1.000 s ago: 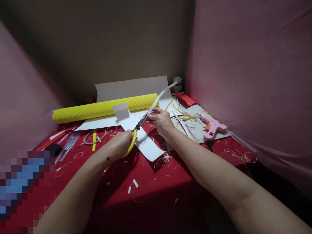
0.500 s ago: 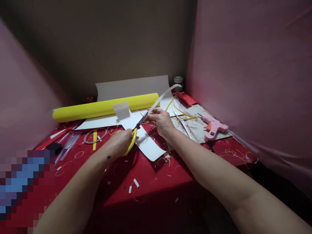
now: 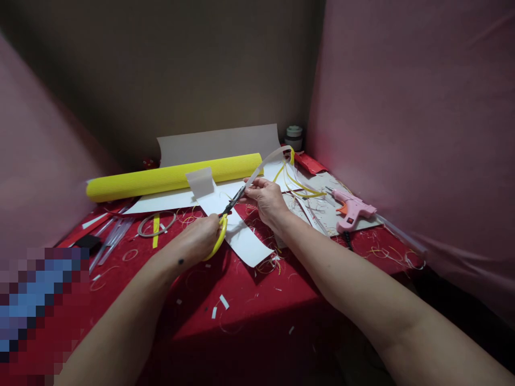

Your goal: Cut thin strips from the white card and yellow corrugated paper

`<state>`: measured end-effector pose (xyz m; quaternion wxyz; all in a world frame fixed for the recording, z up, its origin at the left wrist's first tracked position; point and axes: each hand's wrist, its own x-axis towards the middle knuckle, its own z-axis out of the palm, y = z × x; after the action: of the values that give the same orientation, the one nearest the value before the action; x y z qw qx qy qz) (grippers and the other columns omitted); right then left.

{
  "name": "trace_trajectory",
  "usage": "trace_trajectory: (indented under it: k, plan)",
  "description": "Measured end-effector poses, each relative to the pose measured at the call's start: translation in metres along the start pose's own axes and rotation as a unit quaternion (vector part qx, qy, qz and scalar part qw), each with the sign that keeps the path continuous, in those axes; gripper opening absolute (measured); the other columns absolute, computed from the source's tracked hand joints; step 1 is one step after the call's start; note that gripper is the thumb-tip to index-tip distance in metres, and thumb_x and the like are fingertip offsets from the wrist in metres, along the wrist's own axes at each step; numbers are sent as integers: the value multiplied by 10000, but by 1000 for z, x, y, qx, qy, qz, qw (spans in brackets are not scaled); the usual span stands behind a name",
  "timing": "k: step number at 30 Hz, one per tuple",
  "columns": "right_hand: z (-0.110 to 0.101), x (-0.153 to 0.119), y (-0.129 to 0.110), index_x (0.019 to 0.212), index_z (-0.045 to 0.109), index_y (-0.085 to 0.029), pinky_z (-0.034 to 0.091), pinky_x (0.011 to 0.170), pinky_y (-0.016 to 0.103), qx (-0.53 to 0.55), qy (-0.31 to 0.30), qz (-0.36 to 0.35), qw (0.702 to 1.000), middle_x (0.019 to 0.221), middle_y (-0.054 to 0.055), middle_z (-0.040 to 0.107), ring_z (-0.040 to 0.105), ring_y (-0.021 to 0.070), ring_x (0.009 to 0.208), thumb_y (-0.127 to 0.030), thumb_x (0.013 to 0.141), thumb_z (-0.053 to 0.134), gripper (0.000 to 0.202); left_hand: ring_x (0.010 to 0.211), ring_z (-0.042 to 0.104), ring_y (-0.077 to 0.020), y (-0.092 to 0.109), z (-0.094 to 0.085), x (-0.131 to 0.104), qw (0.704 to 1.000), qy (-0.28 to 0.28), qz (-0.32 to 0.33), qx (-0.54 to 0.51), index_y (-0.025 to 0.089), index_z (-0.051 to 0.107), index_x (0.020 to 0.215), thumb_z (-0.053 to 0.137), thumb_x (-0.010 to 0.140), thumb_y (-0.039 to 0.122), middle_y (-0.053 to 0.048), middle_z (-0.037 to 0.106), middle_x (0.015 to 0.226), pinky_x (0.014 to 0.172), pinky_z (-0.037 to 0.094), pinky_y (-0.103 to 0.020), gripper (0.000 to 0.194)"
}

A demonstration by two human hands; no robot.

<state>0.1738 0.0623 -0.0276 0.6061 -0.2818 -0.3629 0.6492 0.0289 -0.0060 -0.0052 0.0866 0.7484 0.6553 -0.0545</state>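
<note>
My left hand (image 3: 198,236) is closed around the yellow handles of a pair of scissors (image 3: 219,240). Their dark blades point up and to the right, reaching the fingers of my right hand (image 3: 269,202). Between the thumb and fingers of that hand is a narrow paper strip (image 3: 266,160), white with yellow showing at its curled far end. The strip arches away toward the back right. Whether the blades touch its near end is hard to see. Below both hands lies a wide white paper piece (image 3: 251,245), bent up at its far end.
A yellow corrugated roll (image 3: 173,176) lies across the back on white sheets. To the right, a pink glue gun (image 3: 356,208) rests on a grey board (image 3: 364,224) near yellow strips (image 3: 308,191). Scraps litter the red cloth (image 3: 257,305); a tape-like ring (image 3: 140,228) is at left.
The strip's far end has dipped and curled over, showing more yellow. The scissor blades have edged slightly; both hands stay almost in place.
</note>
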Motion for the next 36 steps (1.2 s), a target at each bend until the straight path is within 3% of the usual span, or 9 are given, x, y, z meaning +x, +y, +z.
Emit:
trace_trajectory:
  k: [7,13,18,23,30,36]
  plan:
    - [3,-1,1,774,532,-142,536,528,244,19,13,5,1000,554,-57,540,561,85,476,20,657,521,200,626,553,-179,0,4,3,999,19,5,37,154,502,827,320,797,314,-108,607,758,526,325,-263,245]
    - [2,-2,0,745,531,-141,527,491,212,17,7,18,1000,538,-57,539,558,77,458,27,652,517,192,674,566,-186,6,-4,0,998,5,-2,57,153,525,850,347,805,308,-114,621,794,554,323,-261,240]
    - [-2,0,-5,678,509,-137,533,496,236,14,3,6,1000,563,-7,583,584,102,489,-47,711,530,98,686,559,-185,7,-7,-2,999,1,-20,43,153,539,867,352,817,336,-117,621,811,578,339,-264,267]
    - [-4,1,-9,633,490,-140,544,541,241,10,28,18,999,538,6,578,573,93,472,-69,752,503,139,699,561,-185,4,-5,0,1000,-2,-6,16,149,527,843,343,812,333,-120,617,821,588,355,-263,262]
    - [2,-5,-5,645,492,-147,557,583,282,19,15,47,999,500,-21,563,570,96,471,-68,727,527,120,665,569,-187,3,0,1,999,13,3,39,134,510,876,305,815,317,-133,619,805,563,357,-265,281]
    - [3,-2,-3,627,517,-129,559,567,321,21,29,32,999,501,1,568,582,127,484,-76,730,508,116,715,579,-202,9,-7,-4,998,2,-25,64,136,527,913,331,819,290,-141,632,856,585,357,-267,267]
